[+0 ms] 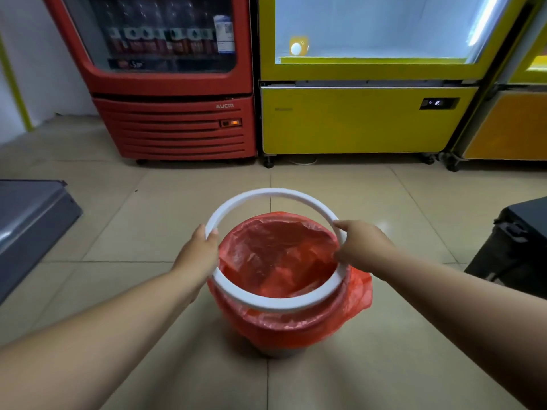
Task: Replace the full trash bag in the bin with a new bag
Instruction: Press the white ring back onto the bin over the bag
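We see two bare forearms that enter from the lower left and lower right of the frame. No sleeve covers them as far as the edges. The left hand point(199, 250) and the right hand point(361, 245) wear no glove, ring or watch.

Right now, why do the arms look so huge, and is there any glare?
Head view: the wide-angle lens stretches the forearms near the edges; left hand and right hand on the ring look normal. Glare spots the floor and whitens the yellow cooler; the bag shines.
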`<action>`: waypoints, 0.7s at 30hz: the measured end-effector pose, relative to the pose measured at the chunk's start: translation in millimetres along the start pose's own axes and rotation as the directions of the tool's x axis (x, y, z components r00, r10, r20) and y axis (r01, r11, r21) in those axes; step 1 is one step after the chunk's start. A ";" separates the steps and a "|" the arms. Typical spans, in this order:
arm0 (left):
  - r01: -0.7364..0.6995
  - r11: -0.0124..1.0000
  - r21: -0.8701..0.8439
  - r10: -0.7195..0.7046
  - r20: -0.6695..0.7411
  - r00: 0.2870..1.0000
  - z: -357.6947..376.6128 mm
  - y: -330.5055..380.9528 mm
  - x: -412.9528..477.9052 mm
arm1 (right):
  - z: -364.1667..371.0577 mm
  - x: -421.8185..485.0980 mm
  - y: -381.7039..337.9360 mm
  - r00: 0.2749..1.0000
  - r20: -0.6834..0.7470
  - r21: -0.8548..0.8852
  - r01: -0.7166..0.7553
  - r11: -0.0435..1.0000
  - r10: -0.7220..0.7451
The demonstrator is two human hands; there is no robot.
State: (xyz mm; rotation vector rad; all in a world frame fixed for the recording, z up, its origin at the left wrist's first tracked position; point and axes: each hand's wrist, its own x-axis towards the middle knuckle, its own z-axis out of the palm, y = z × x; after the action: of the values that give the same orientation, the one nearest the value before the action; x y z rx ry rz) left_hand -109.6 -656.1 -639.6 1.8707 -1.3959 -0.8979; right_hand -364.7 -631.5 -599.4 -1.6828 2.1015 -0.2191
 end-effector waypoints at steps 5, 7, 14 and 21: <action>-0.016 0.999 0.048 0.011 0.103 0.995 4.5 -16.2 -6.7 | 14.0 -3.8 6.2 0.995 0.076 -0.214 -0.041 0.976 0.058; -0.046 0.995 0.091 0.032 0.147 0.989 5.7 -20.5 -6.5 | 17.7 -3.4 9.8 0.993 0.097 -0.252 -0.047 0.967 0.073; -0.119 0.980 0.163 0.096 0.143 0.985 4.4 -32.2 0.2 | 26.0 8.9 20.3 0.998 0.026 -0.159 0.058 0.986 -0.055; -0.472 0.796 0.380 0.222 0.542 0.811 -17.6 -40.4 21.9 | 22.1 14.9 34.9 0.924 0.341 -0.228 0.258 0.939 -0.172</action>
State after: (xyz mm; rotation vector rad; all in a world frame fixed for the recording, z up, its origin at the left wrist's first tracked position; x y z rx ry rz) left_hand -69.0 -666.1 -665.5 1.6787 -2.3991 -0.8818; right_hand -388.6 -633.9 -636.1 -1.9597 1.7660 0.2714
